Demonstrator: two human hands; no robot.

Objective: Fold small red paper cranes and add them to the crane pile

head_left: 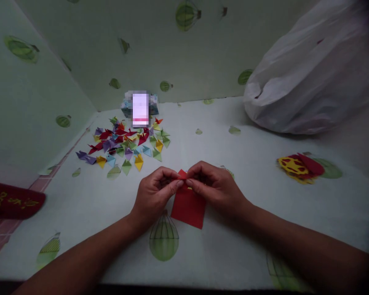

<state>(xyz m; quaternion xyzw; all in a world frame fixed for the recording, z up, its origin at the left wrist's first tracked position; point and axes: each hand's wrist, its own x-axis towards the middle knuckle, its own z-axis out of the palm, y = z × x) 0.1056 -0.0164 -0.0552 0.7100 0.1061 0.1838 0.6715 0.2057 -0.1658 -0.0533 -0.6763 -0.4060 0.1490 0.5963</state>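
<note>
A red sheet of paper (188, 207) lies on the white table (233, 237) right in front of me. My left hand (153, 193) and my right hand (215, 186) meet at its far edge. Both pinch that top edge between thumb and fingers, where a small fold stands up. The lower part of the sheet rests flat on the table.
A heap of several small folded paper pieces in many colours (126, 143) lies at the back left, with a blurred phone (140, 108) behind it. A big white plastic bag (310, 73) fills the back right. Red and yellow papers (299, 167) lie at right, a red pouch (12, 200) at far left.
</note>
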